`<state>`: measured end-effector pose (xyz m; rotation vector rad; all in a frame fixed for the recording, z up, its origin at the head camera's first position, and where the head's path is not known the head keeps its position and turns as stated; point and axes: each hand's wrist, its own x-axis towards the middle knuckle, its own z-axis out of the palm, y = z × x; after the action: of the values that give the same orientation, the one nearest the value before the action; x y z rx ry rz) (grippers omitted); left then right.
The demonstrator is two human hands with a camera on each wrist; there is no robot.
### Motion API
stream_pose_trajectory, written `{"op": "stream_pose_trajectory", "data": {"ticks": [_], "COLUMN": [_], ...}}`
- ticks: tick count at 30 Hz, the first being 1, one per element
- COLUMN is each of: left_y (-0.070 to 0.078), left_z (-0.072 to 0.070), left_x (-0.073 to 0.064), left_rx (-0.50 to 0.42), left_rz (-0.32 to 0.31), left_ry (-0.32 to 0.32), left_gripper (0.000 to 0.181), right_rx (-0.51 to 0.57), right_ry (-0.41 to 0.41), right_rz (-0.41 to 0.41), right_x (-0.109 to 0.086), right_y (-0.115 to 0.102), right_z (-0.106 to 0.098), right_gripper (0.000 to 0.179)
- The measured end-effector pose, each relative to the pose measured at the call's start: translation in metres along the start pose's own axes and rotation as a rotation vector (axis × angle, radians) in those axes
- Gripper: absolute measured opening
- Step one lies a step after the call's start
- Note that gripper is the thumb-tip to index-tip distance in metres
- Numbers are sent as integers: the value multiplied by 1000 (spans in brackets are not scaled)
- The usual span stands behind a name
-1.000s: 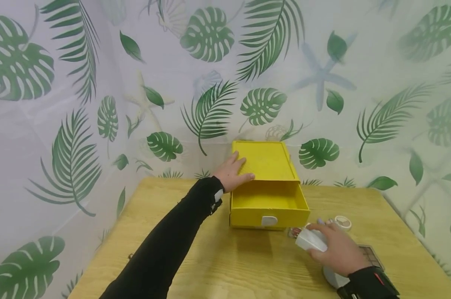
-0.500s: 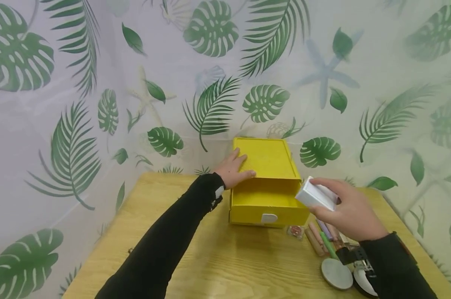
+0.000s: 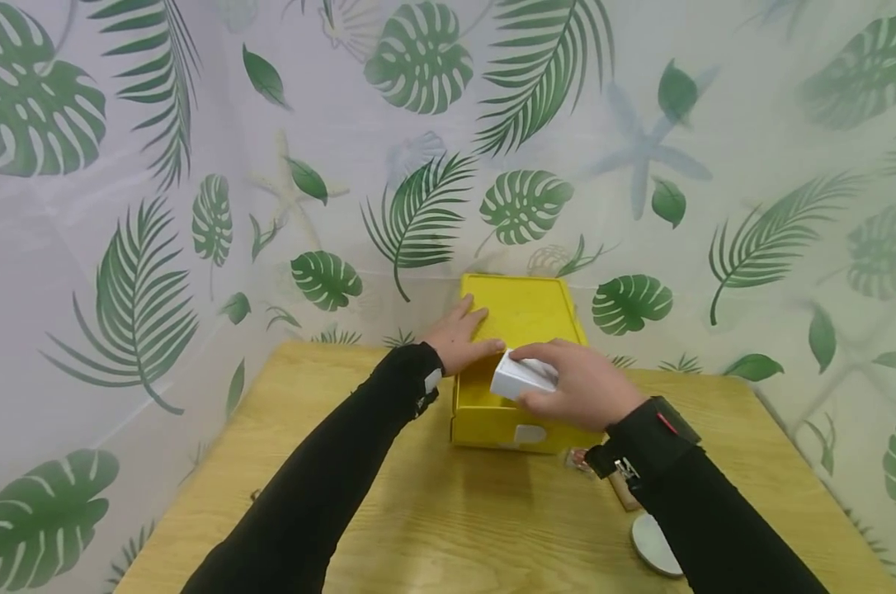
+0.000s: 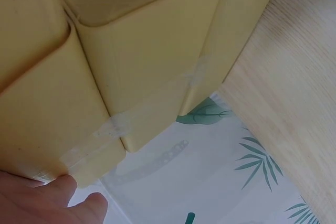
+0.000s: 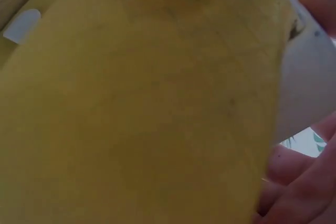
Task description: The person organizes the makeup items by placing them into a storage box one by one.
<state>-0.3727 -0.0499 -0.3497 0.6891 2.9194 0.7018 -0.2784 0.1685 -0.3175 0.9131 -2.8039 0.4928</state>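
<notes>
A yellow drawer box (image 3: 525,309) stands at the back of the table with its drawer (image 3: 485,427) pulled out towards me; a pale tab is on the drawer's front. My left hand (image 3: 459,338) rests on the box's top left edge, fingers spread. Between the fingers and thumb of my right hand (image 3: 585,384) is a small white box (image 3: 521,378), tilted, above the drawer opening. The right hand hides much of the drawer's inside. In the right wrist view a yellow panel covers part of the white box (image 5: 310,82). The left wrist view shows the yellow box's taped side (image 4: 152,51).
Right of the drawer lie a small clear packet with red contents (image 3: 577,460), a tan stick-like thing (image 3: 624,493) and a round whitish disc (image 3: 654,544). My right arm covers other items there. A leaf-patterned sheet (image 3: 418,206) hangs close behind the wooden table (image 3: 418,528).
My right hand has lifted the white box from among the items on the right, then carried it left to above the drawer. The left hand has stayed on the yellow box.
</notes>
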Motion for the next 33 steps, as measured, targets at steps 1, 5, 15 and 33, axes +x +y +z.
{"op": "stream_pose_trajectory", "data": {"ticks": [1, 5, 15, 33], "left_y": [0, 0, 2, 3], "left_z": [0, -1, -2, -1], "left_x": [0, 2, 0, -3], "left_rx": [3, -1, -24, -20], "left_rz": [0, 0, -27, -32], "left_ry": [0, 1, 8, 13], "left_gripper": [75, 73, 71, 71], "right_rx": [3, 34, 143, 156], "right_ry": [-22, -110, -278, -414], "right_rz": [-2, -6, -42, 66], "right_x": [4, 16, 29, 39], "right_y": [0, 1, 6, -11], "right_z": [1, 0, 10, 22], "right_gripper": [51, 49, 42, 47]}}
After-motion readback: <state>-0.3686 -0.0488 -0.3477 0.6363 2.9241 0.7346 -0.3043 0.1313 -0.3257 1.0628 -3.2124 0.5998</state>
